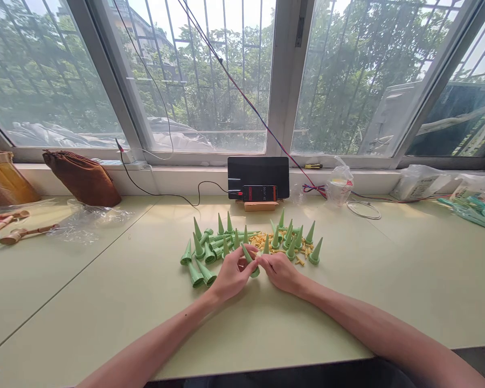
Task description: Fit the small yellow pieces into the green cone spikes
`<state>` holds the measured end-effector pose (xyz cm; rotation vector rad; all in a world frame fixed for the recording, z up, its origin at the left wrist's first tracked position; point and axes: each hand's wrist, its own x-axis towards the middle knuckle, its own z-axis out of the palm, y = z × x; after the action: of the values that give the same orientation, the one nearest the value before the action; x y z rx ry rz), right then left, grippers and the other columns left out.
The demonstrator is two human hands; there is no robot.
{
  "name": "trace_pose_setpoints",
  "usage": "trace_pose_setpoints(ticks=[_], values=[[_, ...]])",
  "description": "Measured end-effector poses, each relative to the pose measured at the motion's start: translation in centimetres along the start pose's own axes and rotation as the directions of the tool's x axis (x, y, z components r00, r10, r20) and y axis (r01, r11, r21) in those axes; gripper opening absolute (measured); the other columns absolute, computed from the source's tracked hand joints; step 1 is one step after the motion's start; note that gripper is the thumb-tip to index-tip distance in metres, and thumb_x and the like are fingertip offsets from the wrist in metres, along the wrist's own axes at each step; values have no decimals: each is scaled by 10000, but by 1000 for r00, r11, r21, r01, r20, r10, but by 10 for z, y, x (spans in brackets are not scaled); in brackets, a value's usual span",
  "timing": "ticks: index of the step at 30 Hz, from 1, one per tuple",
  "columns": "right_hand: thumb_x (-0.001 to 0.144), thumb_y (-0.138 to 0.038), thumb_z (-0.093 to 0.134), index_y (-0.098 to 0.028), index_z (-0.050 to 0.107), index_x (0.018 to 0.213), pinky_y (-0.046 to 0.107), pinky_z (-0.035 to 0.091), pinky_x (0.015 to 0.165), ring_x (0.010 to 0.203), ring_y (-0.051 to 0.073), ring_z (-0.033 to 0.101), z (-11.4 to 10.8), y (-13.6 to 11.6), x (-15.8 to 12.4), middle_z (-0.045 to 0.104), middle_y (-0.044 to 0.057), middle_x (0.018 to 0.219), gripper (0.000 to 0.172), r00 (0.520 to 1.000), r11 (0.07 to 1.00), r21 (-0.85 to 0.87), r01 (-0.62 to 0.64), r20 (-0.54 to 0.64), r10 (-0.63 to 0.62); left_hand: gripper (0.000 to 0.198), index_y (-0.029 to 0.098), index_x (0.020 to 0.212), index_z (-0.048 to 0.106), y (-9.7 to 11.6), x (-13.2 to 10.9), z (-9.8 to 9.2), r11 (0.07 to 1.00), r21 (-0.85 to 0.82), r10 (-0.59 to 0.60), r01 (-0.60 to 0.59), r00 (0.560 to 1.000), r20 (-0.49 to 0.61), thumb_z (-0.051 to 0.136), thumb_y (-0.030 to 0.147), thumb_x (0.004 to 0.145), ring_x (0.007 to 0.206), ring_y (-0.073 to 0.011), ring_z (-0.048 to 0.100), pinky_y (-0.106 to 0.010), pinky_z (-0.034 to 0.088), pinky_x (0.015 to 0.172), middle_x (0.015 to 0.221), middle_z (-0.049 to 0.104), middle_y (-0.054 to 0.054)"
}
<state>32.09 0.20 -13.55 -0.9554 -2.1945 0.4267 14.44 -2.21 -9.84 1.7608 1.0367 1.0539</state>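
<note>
I am holding one green cone [247, 255], tilted, in my left hand [231, 274]; my right hand [281, 272] is pinching narrowly beside it, any content hidden. Progress: this cone appears mid-handling; which others are finished, I cannot tell. Beyond, uncountable yellow pegs [260, 240] are lying loose; roughly ten upright cones [316, 253] are standing rightward, more overlapping leftward, several lying down.
</note>
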Motion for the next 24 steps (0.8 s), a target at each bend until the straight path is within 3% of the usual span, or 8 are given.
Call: trace_pose_setpoints(ticks=[6,13,19,24], values=[[1018,-406,277,-205,364,690,225,263,532,504,101,309,-3,-4,0,366,-44,578,394,1000,1000,17,-7,-17,8,317,164,1051,570,-3,1,0,1000,-12,-1,1,1000,-2,590,426,874,617,-114,576,-209,422,504,796,614,-17],[1021,-434,214,-200,371,636,224,255,500,471,96,287,1,-1,0,331,-44,536,477,1000,999,-47,2,-15,-3,343,159,1061,560,-2,0,0,1000,7,-26,27,1000,-2,590,441,868,570,-112,538,-211,400,500,642,513,38],[1029,-433,183,-195,382,596,239,278,512,468,101,304,3,1,-1,376,-30,526,532,999,998,-66,17,-28,-19,359,170,1124,528,-2,0,-1,1000,11,-20,19,998,52,573,425,876,561,-92,525,-211,388,484,839,598,-17],[1036,-425,186,-192,438,613,244,307,527,481,107,357,2,0,-1,435,-17,542,544,998,999,-45,5,-61,-8,377,178,1139,552,-6,0,0,1000,21,-17,15,995,98,612,416,852,585,-112,555,-224,407,501,859,609,-26]])
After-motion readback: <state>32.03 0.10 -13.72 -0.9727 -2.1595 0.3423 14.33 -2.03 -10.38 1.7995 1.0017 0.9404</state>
